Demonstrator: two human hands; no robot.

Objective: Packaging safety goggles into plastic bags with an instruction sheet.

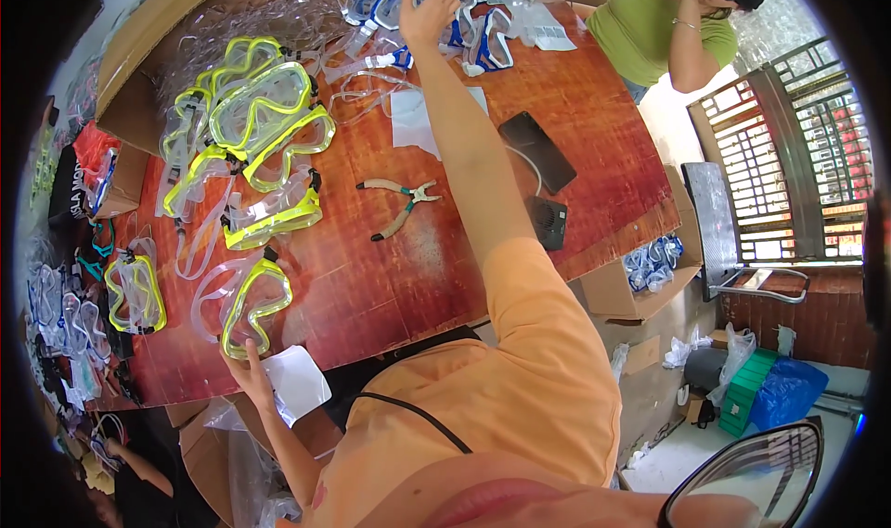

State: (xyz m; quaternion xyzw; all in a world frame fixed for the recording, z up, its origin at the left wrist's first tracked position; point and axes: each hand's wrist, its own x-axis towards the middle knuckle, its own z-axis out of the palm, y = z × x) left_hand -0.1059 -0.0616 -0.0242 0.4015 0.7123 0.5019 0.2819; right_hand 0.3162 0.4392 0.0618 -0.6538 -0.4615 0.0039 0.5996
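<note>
At the table's near left edge, my left hand (249, 368) grips the lower end of a yellow-framed diving mask (257, 307) with a clear strap. My right arm stretches far across the table. At its end my right hand (430, 16) is open, fingers apart, over a heap of blue-and-white diving masks (489, 42); whether it touches one I cannot tell. Several more yellow diving masks (260, 110) lie piled at the left. Between my arms rest pliers (401, 203) with teal-and-tan handles, their jaws toward my right arm.
A black phone (538, 150) and a small black device (548, 222) lie right of my arm. White paper (408, 120) sits beneath the forearm. Clear straps (269, 27) fill the far left by a cardboard box (139, 64). A person in green (650, 27) stands across the table.
</note>
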